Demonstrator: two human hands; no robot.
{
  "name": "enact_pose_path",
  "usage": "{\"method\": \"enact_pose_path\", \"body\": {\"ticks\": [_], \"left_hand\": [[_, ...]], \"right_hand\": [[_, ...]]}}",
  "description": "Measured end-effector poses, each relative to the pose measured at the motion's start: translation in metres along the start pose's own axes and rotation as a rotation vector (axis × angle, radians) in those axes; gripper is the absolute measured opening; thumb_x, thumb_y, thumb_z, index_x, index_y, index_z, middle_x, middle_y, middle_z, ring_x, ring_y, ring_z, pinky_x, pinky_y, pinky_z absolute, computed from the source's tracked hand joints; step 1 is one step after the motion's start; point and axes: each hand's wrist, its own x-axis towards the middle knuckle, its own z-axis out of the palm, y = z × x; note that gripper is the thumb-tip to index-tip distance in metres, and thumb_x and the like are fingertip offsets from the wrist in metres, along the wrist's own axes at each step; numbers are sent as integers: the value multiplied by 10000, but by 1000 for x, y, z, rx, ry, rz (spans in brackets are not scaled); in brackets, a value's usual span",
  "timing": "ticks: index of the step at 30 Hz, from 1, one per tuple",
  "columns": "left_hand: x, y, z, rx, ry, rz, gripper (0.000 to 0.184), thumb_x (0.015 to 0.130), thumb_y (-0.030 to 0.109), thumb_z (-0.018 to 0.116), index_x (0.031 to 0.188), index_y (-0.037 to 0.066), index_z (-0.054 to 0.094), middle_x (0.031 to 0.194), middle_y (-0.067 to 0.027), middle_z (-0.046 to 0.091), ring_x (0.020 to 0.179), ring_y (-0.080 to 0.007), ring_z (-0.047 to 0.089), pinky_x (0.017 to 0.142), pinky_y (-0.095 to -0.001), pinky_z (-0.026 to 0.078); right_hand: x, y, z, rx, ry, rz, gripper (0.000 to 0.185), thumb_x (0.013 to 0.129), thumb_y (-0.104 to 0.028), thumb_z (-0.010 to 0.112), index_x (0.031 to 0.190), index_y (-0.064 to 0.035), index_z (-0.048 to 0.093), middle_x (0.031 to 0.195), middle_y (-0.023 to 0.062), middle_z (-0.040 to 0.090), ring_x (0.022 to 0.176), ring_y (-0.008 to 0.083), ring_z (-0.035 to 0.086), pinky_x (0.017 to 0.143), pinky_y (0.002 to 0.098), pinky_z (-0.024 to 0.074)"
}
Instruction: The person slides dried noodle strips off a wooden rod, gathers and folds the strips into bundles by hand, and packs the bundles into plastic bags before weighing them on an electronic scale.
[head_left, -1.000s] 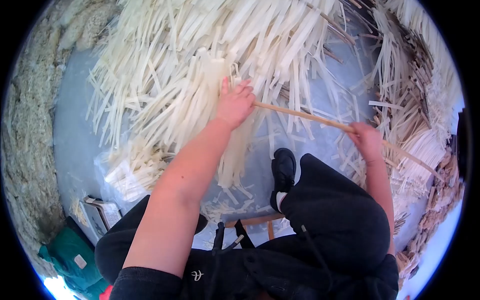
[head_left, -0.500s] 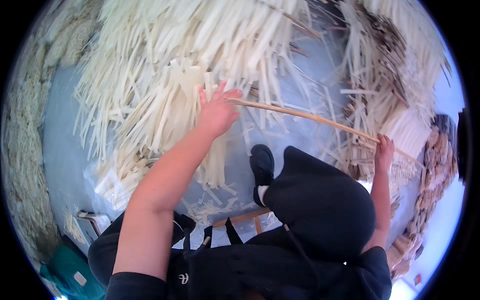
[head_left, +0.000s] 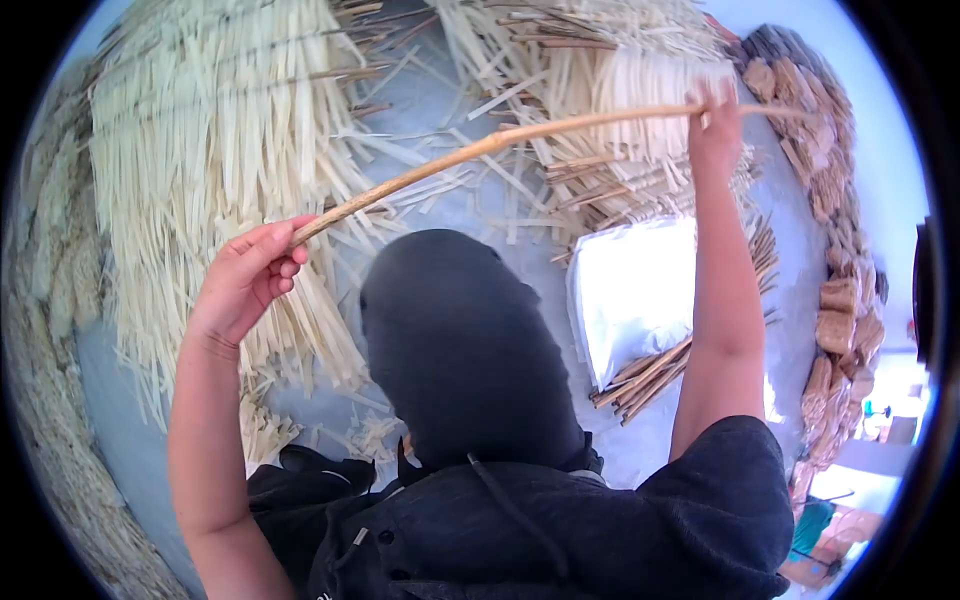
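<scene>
A long, thin wooden stick (head_left: 500, 140) slants across the view, with a slight bend and a knot near its middle. Its thicker end is pinched between the thumb and fingers of my left hand (head_left: 248, 275). Farther along, toward the thin end, my right hand (head_left: 716, 140) has its fingers around the stick; they are slightly blurred. The stick is raised above my bent knee (head_left: 450, 320) and the floor. Below and left of it lie long pale flat strips (head_left: 200, 190) in a thick layer, some hung in rows over thin sticks.
A second layer of pale strips (head_left: 640, 100) lies at the upper right. Beside my right arm is a bright white plastic sheet or bag (head_left: 635, 290) with a bundle of sticks (head_left: 645, 380). Wrapped brown bundles (head_left: 840, 310) line the right, and a rough pale heap (head_left: 60, 230) the left.
My left hand, spread open over the strips before, now grips the stick's thick end, lower and farther left. My right hand has moved forward with the stick. The view has turned right.
</scene>
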Motion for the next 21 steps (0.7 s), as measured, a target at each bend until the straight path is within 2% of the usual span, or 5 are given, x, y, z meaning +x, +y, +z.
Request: {"method": "enact_pose_path", "body": {"ticks": [2,5,8,14,21], "left_hand": [[-10,25,42,158,-26,-7,323,975,215,546,1194,-17,597,789,-9,615,627,-44,521,563,-146,440],[-13,44,115,163,-156,58,316,976,198,547,1199,-21,588,797,-3,600,619,-37,489,583,-159,442],[-12,33,202,64,-239,53,301,981,197,538,1197,-5,592,814,0,603,647,-38,507,576,-163,444],[-10,-62,295,621,-598,203,281,956,198,575,1189,49,626,1084,-60,646,1025,-147,586,890,-277,470],[-28,-12,258,635,-329,449,248,948,142,569,1165,57,653,1196,-56,630,1128,-142,558,960,-288,427]], "right_hand": [[28,22,-15,161,156,305,392,889,-102,597,1269,-60,509,1281,186,531,1151,310,544,990,399,444],[47,-7,-95,1474,211,979,381,907,-40,502,1270,45,422,1332,285,473,1182,345,542,1042,455,424],[-4,-66,-159,2258,-76,873,384,955,-119,385,1323,-12,370,1256,258,552,1208,345,536,999,546,447],[-130,-104,-205,1924,14,1471,382,969,-136,480,1325,-87,352,733,22,458,606,131,457,716,380,506],[-356,3,-130,675,35,1816,195,910,-116,506,1102,-83,505,683,35,485,557,118,484,426,265,404]]}}
